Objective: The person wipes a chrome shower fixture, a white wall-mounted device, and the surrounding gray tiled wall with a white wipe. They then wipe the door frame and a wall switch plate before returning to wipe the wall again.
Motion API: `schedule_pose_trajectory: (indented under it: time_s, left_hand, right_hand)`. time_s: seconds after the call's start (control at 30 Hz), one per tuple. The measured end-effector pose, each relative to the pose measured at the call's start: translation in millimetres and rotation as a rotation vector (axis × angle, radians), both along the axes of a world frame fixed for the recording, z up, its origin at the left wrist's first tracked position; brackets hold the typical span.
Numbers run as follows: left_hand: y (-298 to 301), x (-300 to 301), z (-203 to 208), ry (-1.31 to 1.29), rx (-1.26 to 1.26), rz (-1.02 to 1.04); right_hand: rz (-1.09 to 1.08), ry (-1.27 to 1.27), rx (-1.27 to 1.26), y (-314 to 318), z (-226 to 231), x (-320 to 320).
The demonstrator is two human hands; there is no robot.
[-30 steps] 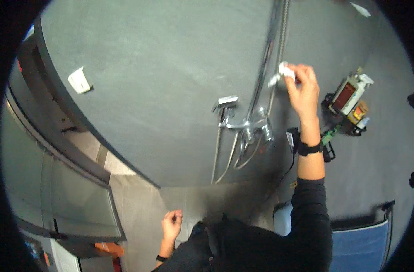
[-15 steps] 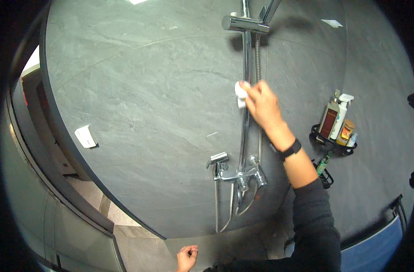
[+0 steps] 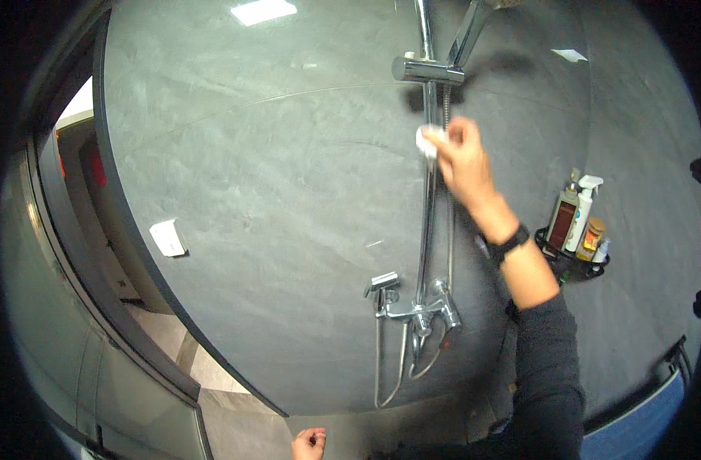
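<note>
My right hand [image 3: 464, 162] pinches a small white cloth [image 3: 430, 142] against the upright chrome shower rail [image 3: 427, 203]. The cloth wraps part of the rail, just below the chrome shower-head bracket [image 3: 429, 71]. Whether it is fabric or a paper wipe, I cannot tell. Behind my right hand runs the ribbed shower hose [image 3: 450, 245]. Low in the view, my left hand [image 3: 309, 445] is apart from everything, its fingers curled in with nothing visible in them. Below the rail, the chrome mixer tap [image 3: 419, 310] is fixed to the grey wall, with a small hand sprayer [image 3: 382, 283] at its left.
A black corner shelf [image 3: 577, 264] at right carries several bottles, including a white spray bottle [image 3: 582, 211]. On the wall at left is a white square fitting [image 3: 168, 238]. Further left stands a glass door [image 3: 136, 383]; a blue panel [image 3: 634, 418] lies at lower right.
My right hand has slid the white cloth up the rail, closer to the bracket. The whole view has shifted, so the wall fittings sit lower and further right. My left hand remains curled.
</note>
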State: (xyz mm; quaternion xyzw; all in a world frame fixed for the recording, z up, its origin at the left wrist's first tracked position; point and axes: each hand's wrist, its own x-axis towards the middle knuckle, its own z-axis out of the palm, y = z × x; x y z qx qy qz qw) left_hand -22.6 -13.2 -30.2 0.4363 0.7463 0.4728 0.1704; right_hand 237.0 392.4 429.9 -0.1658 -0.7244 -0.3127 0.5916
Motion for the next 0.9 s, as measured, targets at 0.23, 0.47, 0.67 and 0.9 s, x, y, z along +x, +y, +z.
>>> schedule_pose_trajectory:
  time_s: [0.23,0.47,0.67,0.9]
  left_hand:
    - [23,12,6,-0.011,0.001,-0.038]
    - [37,12,14,0.039,-0.008,-0.080]
    - [27,15,16,0.000,-0.014,-0.054]
    - [7,16,17,-0.012,0.040,-0.039]
  right_hand:
    - [-0.018,0.039,0.147,-3,86,-16]
    - [0.127,-0.031,-0.059,9,11,-11]
    - [0.237,-0.136,-0.493,-4,-169,9]
    - [0.253,-0.676,-0.923,-15,-223,28]
